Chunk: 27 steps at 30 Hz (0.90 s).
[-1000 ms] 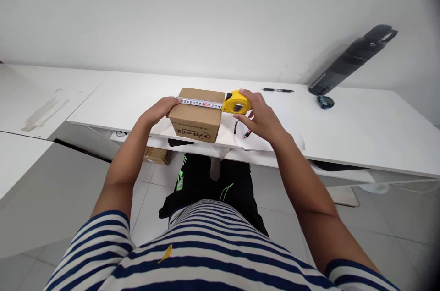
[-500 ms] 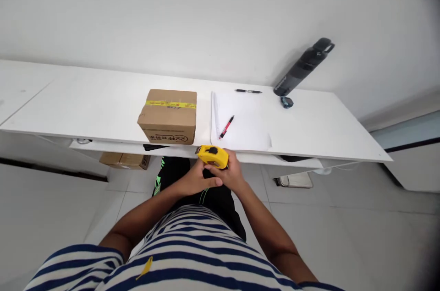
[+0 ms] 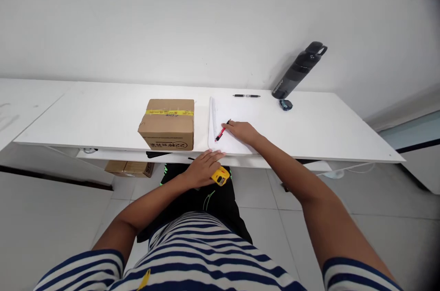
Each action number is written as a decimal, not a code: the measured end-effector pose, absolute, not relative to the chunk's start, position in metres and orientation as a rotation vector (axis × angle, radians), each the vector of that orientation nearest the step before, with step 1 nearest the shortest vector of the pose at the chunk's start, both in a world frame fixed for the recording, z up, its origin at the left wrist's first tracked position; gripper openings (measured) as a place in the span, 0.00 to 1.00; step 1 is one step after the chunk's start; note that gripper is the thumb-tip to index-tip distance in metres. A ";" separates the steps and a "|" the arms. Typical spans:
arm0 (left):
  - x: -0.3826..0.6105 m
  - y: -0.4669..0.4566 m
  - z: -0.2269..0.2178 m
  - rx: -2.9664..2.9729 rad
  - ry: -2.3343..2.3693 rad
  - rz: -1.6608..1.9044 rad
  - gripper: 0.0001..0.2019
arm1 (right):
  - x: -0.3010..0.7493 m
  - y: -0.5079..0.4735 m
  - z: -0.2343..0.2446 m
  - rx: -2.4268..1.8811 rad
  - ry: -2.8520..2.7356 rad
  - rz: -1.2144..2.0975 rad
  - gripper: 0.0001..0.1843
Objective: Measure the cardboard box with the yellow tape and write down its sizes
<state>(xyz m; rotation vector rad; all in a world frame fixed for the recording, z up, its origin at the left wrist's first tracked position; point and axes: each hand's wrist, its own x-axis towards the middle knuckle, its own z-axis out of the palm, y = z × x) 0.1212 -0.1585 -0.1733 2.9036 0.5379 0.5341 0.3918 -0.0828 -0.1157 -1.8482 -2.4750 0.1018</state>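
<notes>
My left hand (image 3: pixel 203 168) is at the table's front edge, its fingertips by the bottom of the notebook, and it is closed around a yellow tape measure (image 3: pixel 220 176) that sticks out on the right below the palm. On the open notebook (image 3: pixel 240 110) lies a red and black pen (image 3: pixel 220 134). My right hand (image 3: pixel 243 131) reaches over the page with thumb and fingers closed on the upper end of that pen. To the left of the notebook stands a cardboard box (image 3: pixel 167 127) with yellow tape across its top.
Behind the notebook lies a black pen (image 3: pixel 246 96). A dark bottle (image 3: pixel 297 71) stands near the wall, a small dark round object (image 3: pixel 285 105) in front of it. Under the white table (image 3: pixel 85 112), another cardboard box (image 3: pixel 129 168) sits at the left.
My right hand has left the tape measure and moved up onto the pen on the notebook. The tape measure is now in my left hand alone, turned and lower.
</notes>
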 end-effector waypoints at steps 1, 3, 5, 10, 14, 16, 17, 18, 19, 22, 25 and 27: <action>0.125 -0.153 -0.177 2.957 0.563 0.517 0.15 | 0.388 -0.081 -0.119 -1.824 -2.450 0.108 0.22; 0.129 -0.145 -0.183 3.000 0.641 0.493 0.17 | 0.378 -0.086 -0.123 -1.815 -2.353 0.094 0.19; 0.130 -0.140 -0.190 3.009 0.681 0.500 0.19 | 0.366 -0.098 -0.127 -1.762 -2.077 0.177 0.19; 0.128 -0.138 -0.199 3.023 0.682 0.508 0.17 | 0.334 -0.123 -0.142 -1.429 -1.407 0.684 0.29; 0.130 -0.138 -0.198 2.954 0.662 0.501 0.18 | 0.327 -0.125 -0.146 -1.322 -1.396 0.967 0.33; 0.131 -0.139 -0.197 2.911 0.650 0.507 0.18 | 0.328 -0.124 -0.145 -1.359 -1.427 0.994 0.31; 0.131 -0.139 -0.196 2.890 0.648 0.507 0.18 | 0.329 -0.124 -0.143 -1.391 -1.446 0.985 0.30; 0.131 -0.139 -0.196 2.870 0.646 0.504 0.17 | 0.329 -0.123 -0.142 -1.416 -1.465 0.979 0.28; 0.131 -0.140 -0.196 2.854 0.642 0.502 0.17 | 0.329 -0.122 -0.141 -1.429 -1.483 0.978 0.27; 0.130 -0.139 -0.196 2.828 0.606 0.520 0.15 | 0.327 -0.121 -0.142 -1.455 -1.520 0.973 0.27; 0.129 -0.136 -0.196 2.780 0.572 0.544 0.16 | 0.326 -0.122 -0.144 -1.470 -1.527 0.937 0.27; 0.128 -0.134 -0.196 2.722 0.573 0.542 0.17 | 0.326 -0.122 -0.146 -1.465 -1.545 0.935 0.26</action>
